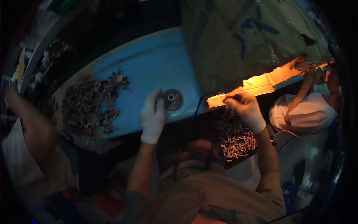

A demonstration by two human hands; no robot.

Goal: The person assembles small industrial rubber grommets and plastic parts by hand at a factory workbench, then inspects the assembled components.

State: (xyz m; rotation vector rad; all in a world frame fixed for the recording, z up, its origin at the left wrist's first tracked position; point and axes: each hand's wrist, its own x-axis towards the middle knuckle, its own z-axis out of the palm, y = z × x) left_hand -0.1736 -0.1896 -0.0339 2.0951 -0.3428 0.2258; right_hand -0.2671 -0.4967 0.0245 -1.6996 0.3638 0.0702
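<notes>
My left hand (pixel 152 118), in a white glove, rests on the blue work surface (pixel 149 71). Its bent fingers come together at the left edge of a round dark metal disc (pixel 173 102) with a raised ring at its centre. Anything pinched there is too dark to make out. Farther right, my right hand (pixel 248 112), also gloved, has its fingers closed at the left part of a glowing orange-lit opening (pixel 257 85). What those fingertips hold is hidden. Beneath that hand, a dark tray (pixel 238 143) carries many small metal pieces.
A pile of dark branching metal parts (pixel 87 99) covers the table's left end. A large brown-wrapped box shape (pixel 238 37) overhangs the lit opening. One person's arm (pixel 35 123) is at the left. Another person's arm (pixel 300 91) reaches toward the opening's right end.
</notes>
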